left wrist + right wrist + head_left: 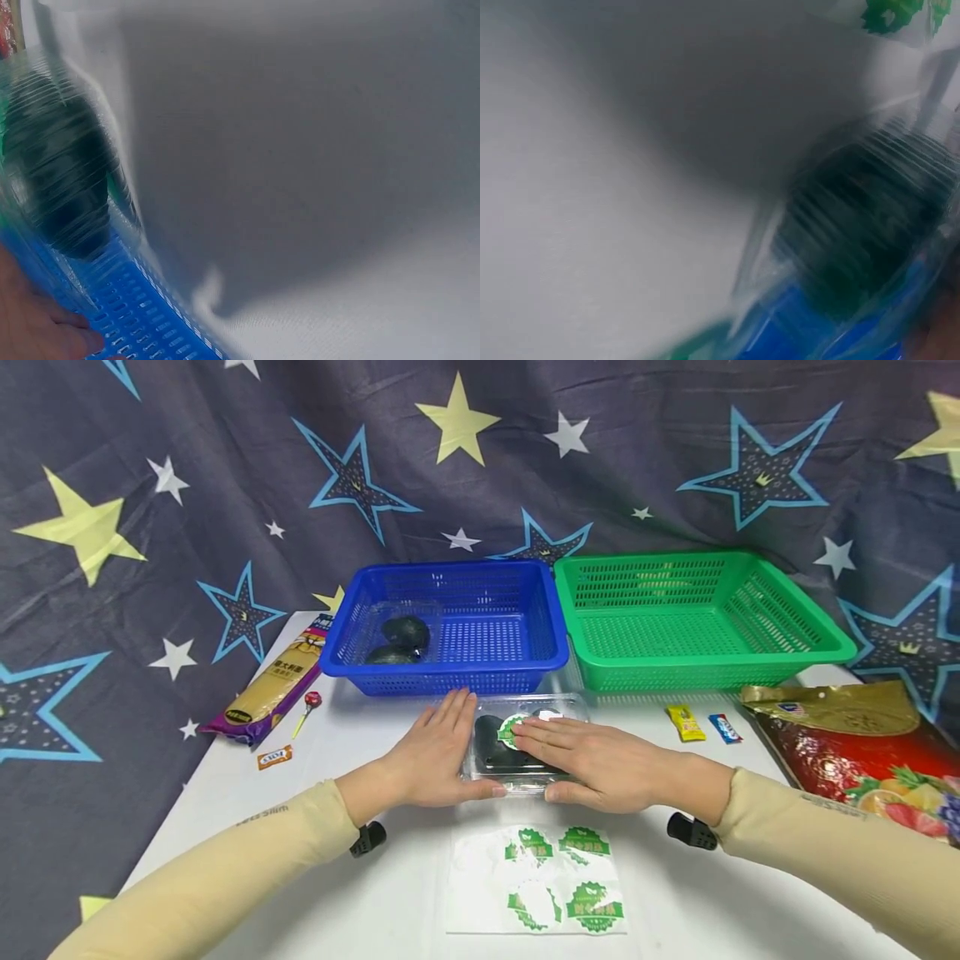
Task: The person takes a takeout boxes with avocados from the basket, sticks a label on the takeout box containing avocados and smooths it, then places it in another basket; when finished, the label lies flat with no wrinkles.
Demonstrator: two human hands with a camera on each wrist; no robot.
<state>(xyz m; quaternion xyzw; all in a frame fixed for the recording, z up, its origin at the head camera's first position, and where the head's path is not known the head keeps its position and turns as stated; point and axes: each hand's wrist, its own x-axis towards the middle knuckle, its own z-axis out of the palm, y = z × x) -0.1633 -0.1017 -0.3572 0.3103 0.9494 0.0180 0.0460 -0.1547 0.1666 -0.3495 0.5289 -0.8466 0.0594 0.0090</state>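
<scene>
A clear plastic clamshell box (489,771) with dark green, avocado-like fruit inside lies on the white table in the head view. My left hand (431,760) rests along its left side, fingers straight and thumb at the near edge. Across the lid from the right lies my right hand (611,764), its straight fingertips touching a round green-and-white sticker (509,732). That hand hides part of the box. Nearer to me is a white sticker sheet (480,893) bearing several green stickers. Both wrist views show dark fruit (56,172) (862,217) through ribbed clear plastic.
Behind the box stand a blue basket (450,670) holding another clear box with dark fruit (405,633), and a green basket (712,658). Left are a pasta bag (277,685), lollipop (311,700) and orange wrapper (275,757). Right are small candies (686,723) and a red-gold bag (847,752).
</scene>
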